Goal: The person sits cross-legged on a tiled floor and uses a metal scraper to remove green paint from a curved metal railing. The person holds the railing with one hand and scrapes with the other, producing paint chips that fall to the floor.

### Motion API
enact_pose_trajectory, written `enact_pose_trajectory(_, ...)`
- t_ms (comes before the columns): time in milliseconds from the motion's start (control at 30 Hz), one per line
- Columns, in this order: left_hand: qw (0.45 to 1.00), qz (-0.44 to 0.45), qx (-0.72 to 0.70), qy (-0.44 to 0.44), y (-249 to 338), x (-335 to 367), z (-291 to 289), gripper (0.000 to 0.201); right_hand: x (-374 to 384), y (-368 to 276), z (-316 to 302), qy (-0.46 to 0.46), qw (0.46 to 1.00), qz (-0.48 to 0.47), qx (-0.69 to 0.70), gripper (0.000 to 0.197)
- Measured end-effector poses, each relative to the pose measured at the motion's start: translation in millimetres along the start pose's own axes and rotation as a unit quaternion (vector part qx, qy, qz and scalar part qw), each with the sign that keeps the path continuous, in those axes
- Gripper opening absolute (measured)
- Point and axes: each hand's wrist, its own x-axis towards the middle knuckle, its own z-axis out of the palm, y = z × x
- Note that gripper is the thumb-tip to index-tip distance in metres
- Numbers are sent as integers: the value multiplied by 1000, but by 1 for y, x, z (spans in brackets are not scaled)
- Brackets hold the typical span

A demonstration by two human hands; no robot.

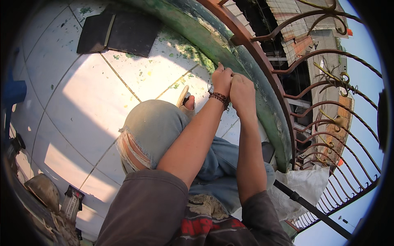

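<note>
Fingers of our left hand [222, 80] and right hand [243, 93] are curled inward, close together with little gap showing; we cannot tell how tightly they are closed, nor whether they grip anything, since the backs of the hands hide the palms.

Starting from the left, a dark flat sheet [133, 35] lies on the white tile floor [98, 82]. Right of it, green flakes [189, 51] are scattered along the foot of the low green wall [188, 28]. We judge these bits light, dry and brittle, easily pinched or swept but likely to crumble and slide underfoot.

Next comes our left hand, a braided bracelet [219, 98] round its wrist, one digit pointing up toward the wall. Just beside it on the right, our right hand is folded with its knuckles toward us, the two seeming to meet. Whether either touches the wall, we cannot tell.

Behind both hands, the wall curves from the upper left down to the lower right, its coating worn and patchy. It should be heavy, hard and fixed, with a fragile, perhaps dusty skin; for a steadying hold, we would choose a sound part of its upper edge, below the reddish-brown railing [269, 67].
</note>
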Motion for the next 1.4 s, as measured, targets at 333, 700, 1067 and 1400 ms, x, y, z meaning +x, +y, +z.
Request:
enact_pose_trajectory(333,995,47,84,-24,11,-5,-4,36,7,14,12,35,991,-119,-52,35)
enact_pose_trajectory(700,866,338,364,-57,3,27,-38,21,6,-9,21,-32,999,-12,3,35)
enact_pose_trajectory(1067,865,316,380,-82,3,39,-47,14,0,0,30,5,998,-14,64,36)
enact_pose_trajectory(1400,761,427,480,-90,10,38,-46,7,6,8,40,64,991,-102,59,35)
